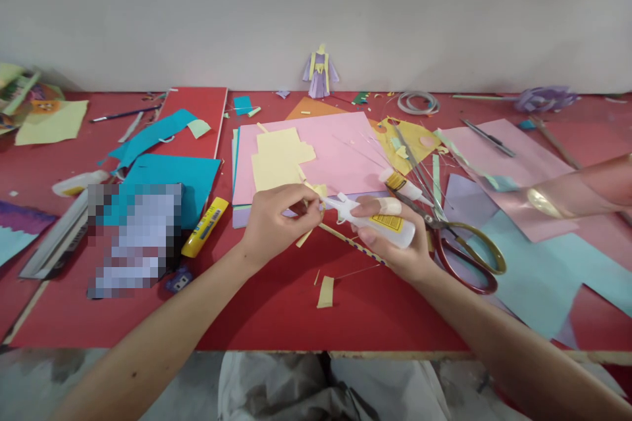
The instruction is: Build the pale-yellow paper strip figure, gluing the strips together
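My right hand [395,230] is wrapped round a white glue bottle [401,233] with a yellow label, tilted so its thin nozzle points left. The nozzle tip is close to my left hand [281,217], whose thumb and forefinger are pinched on a small yellowish paper piece [322,213], mostly hidden by the fingers. Under the bottle lies a thin dotted stick [353,243]. Cut pale yellow paper [276,158] rests on a pink sheet [345,138] just beyond my hands. Nearer me is a small yellow paper strip [325,293].
Scissors [464,250] and a second glue bottle [399,183] lie right of my hands. A yellow glue stick [205,227] and a blue sheet [170,174] are to the left. Against the wall stands a purple paper figure [320,72]. Another person's arm [582,187] reaches in from the right.
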The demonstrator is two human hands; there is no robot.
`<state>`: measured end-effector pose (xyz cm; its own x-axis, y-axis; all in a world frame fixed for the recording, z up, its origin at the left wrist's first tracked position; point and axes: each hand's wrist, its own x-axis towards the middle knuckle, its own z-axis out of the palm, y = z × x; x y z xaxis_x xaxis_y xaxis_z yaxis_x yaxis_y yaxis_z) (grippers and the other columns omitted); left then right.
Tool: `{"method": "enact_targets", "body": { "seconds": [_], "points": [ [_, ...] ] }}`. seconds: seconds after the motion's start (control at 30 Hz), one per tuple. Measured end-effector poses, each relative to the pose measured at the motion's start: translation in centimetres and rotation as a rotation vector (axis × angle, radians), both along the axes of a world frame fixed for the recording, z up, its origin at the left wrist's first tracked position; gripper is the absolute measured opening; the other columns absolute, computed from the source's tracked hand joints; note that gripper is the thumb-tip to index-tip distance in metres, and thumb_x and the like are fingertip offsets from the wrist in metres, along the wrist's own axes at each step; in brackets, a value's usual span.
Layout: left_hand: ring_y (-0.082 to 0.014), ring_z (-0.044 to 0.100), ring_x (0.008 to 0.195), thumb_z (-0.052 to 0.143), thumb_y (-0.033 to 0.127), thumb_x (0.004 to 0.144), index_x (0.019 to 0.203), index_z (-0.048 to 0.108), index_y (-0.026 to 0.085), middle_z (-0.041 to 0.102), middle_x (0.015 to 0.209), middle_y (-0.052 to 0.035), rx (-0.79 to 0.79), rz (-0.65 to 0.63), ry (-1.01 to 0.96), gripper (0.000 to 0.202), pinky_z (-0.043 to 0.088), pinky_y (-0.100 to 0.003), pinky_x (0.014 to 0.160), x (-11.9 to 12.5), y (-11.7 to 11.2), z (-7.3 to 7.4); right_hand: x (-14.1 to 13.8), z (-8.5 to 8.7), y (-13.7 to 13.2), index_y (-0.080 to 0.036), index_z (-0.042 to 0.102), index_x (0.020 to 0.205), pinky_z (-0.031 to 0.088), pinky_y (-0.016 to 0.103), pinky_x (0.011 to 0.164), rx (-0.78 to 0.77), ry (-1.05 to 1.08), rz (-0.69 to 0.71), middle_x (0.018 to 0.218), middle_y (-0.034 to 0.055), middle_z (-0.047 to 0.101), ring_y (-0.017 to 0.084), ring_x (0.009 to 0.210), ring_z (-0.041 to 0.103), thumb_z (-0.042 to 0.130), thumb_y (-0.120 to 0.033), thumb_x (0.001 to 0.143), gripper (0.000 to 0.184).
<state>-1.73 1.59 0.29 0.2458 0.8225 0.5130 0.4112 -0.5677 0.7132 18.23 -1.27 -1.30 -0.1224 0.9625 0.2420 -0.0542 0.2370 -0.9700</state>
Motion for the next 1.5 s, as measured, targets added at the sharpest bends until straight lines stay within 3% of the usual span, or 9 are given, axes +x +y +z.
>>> {"method": "enact_targets", "body": {
  "seconds": [0.23, 0.43, 0.63, 0.83, 1.1, 1.5],
  "points": [
    [-0.0079, 0.059, 0.054, 0.055, 0.007, 0.075, 0.069, 0.063, 0.015, 0.064, 0.061, 0.001, -0.131, -0.055, -0.078, 0.013, 0.049, -0.017, 0.053, 0.4, -0.5, 0.5, -0.4, 0.1, 1.5, -0.021, 0.065, 0.087, 0.04, 0.028, 0.055, -0.264, 0.449, 0.226, 0.051, -0.0057, 0.045, 0.01, 0.048, 0.039, 0.067, -0.033, 0.072, 0.019],
    [-0.0091, 0.064, 0.054, 0.056, 0.01, 0.079, 0.07, 0.063, 0.015, 0.066, 0.062, 0.0008, -0.294, -0.129, -0.201, 0.012, 0.053, -0.018, 0.054, 0.4, -0.7, 0.5, -0.7, 0.7, 1.6, -0.022, 0.061, 0.084, 0.036, 0.028, 0.053, -0.446, 0.518, 0.209, 0.044, -0.0069, 0.039, 0.011, 0.045, 0.033, 0.062, -0.032, 0.07, 0.018],
    [-0.0092, 0.066, 0.053, 0.057, 0.011, 0.08, 0.071, 0.062, 0.015, 0.066, 0.061, 0.0012, -0.402, -0.189, -0.307, 0.011, 0.054, -0.016, 0.052, 0.5, -0.5, 0.4, -0.5, 0.6, 1.6, -0.023, 0.061, 0.083, 0.034, 0.027, 0.051, -0.496, 0.59, 0.244, 0.042, -0.0073, 0.036, 0.011, 0.044, 0.029, 0.062, -0.034, 0.069, 0.018],
    [-0.0093, 0.066, 0.052, 0.058, 0.017, 0.083, 0.077, 0.065, 0.015, 0.066, 0.061, 0.0007, -0.373, -0.135, -0.312, 0.009, 0.054, -0.016, 0.05, 0.2, 0.2, 0.1, -0.5, 0.9, 1.5, -0.025, 0.06, 0.08, 0.032, 0.026, 0.047, -0.467, 0.567, 0.289, 0.04, -0.0086, 0.033, 0.01, 0.04, 0.026, 0.063, -0.043, 0.068, 0.022],
    [-0.0117, 0.07, 0.062, 0.058, 0.017, 0.085, 0.082, 0.066, 0.014, 0.07, 0.071, -0.0035, -0.335, -0.261, -0.268, 0.009, 0.058, -0.019, 0.059, 0.4, -0.4, 0.5, -0.4, 1.1, 1.8, -0.025, 0.06, 0.081, 0.027, 0.024, 0.045, -0.506, 0.603, 0.174, 0.04, -0.0089, 0.031, 0.01, 0.042, 0.019, 0.064, -0.039, 0.069, 0.019],
    [-0.0092, 0.065, 0.06, 0.06, 0.015, 0.082, 0.08, 0.066, 0.016, 0.07, 0.069, -0.0011, -0.138, -0.111, -0.124, 0.007, 0.056, -0.018, 0.059, 0.4, -0.4, 0.3, -0.6, 1.1, 1.5, -0.024, 0.057, 0.085, 0.034, 0.026, 0.049, -0.453, 0.531, 0.188, 0.043, -0.0081, 0.034, 0.01, 0.043, 0.026, 0.066, -0.039, 0.071, 0.022]
  ]
}}
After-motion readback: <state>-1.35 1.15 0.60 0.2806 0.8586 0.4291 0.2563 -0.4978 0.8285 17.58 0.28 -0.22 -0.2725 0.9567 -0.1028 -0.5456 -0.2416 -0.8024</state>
